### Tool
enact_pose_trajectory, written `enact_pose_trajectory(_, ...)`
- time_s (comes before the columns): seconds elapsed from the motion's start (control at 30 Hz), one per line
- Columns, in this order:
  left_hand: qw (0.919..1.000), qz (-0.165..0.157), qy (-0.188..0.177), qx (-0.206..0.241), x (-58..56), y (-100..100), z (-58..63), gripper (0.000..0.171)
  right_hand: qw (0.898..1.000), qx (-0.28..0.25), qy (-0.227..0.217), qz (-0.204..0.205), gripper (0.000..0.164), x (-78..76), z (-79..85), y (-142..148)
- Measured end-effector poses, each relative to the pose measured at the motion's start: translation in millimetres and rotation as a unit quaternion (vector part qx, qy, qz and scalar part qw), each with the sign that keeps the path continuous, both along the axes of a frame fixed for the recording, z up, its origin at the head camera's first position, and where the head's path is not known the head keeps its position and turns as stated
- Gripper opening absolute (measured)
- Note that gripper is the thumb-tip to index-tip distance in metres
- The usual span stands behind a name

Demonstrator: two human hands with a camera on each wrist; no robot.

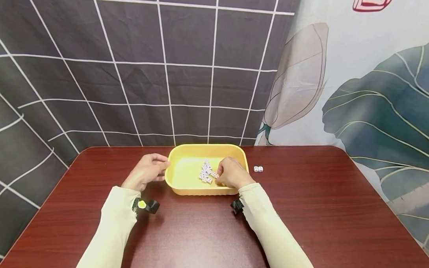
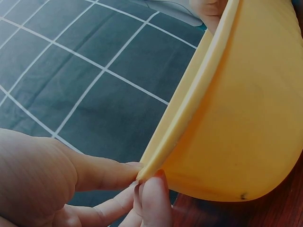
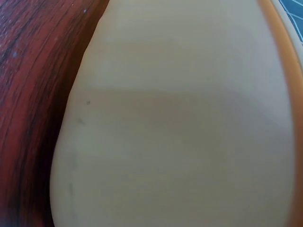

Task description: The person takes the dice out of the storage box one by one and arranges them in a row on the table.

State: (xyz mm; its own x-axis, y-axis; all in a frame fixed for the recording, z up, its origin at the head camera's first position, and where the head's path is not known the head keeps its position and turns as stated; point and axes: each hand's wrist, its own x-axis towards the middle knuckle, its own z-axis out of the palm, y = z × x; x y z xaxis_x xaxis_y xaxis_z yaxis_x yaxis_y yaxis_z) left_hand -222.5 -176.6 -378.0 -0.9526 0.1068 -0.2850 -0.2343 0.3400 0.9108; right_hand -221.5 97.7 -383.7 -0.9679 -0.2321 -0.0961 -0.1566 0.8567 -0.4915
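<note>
A yellow plastic tub (image 1: pixel 202 191) stands near the far edge of the table, with several white dice (image 1: pixel 205 174) lying together on its floor. My left hand (image 1: pixel 149 169) pinches the tub's left rim; in the left wrist view the thumb lies on one side of the rim and the fingers (image 2: pixel 156 201) on the other. Inside the tub's right half, my right hand (image 1: pixel 233 173) reaches down with bent fingers, the fingertips right at the dice. Whether a die is between them I cannot tell. The tub's wall (image 3: pixel 175 142) fills the right wrist view and hides that hand.
Two white dice (image 1: pixel 258 169) sit side by side on the table to the right of the tub. The dark red wooden table (image 1: pixel 189 237) reaches back to a grey grid-patterned cloth (image 1: pixel 134 81). A leaf-patterned cloth (image 1: pixel 299 127) hangs at the right.
</note>
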Motion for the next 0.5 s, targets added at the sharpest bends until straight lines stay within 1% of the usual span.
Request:
enact_pose_trajectory(0.13, 1.0000, 0.000, -0.001, 0.001, 0.2, -0.3, 0.4, 0.035, 1.000, -0.002, 0.000, -0.003, 0.020, -0.2, -0.9, 0.1)
enact_pose_trajectory(0.33, 1.0000, 0.000, -0.001, 0.001, 0.5, -0.3, 0.9, 0.034, 1.000, -0.011, 0.005, -0.009, 0.018, -1.5, 1.2, 1.5)
enact_pose_trajectory(0.5, 1.0000, -0.001, -0.003, 0.001, 0.5, -0.3, 1.6, 0.034, 0.999, -0.031, 0.024, 0.001, 0.015, -3.8, 4.0, 4.4)
